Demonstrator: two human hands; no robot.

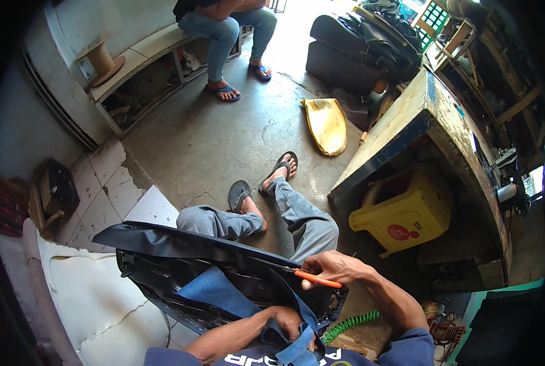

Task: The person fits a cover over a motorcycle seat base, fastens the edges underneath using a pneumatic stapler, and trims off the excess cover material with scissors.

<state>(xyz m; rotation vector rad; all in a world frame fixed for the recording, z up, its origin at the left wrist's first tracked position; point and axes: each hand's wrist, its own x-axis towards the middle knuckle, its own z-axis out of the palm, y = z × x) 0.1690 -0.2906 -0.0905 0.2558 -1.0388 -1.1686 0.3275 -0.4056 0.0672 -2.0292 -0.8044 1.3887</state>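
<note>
Across my lap lies a motorcycle seat, black underside [156,277] up, with a black cover [181,241] spread along its far edge. My right hand [330,268] is closed around an orange-handled tool [318,279], which looks like scissors. Its thin metal tip lies against the cover's edge. Close to my body, my left hand [288,321] grips a blue fabric strip [297,351] that loops up beside the seat. Its fingertips are partly hidden by the folds. A wider blue piece [214,293] rests on the seat's underside.
To the left is a white padded seat [95,299]. A yellow plastic stool [407,210] stands under the wooden table [388,134] on the right. A yellow curved panel [327,128] lies on the floor ahead. Another person [223,43] sits on a bench. A green coiled hose [352,326] runs beside me.
</note>
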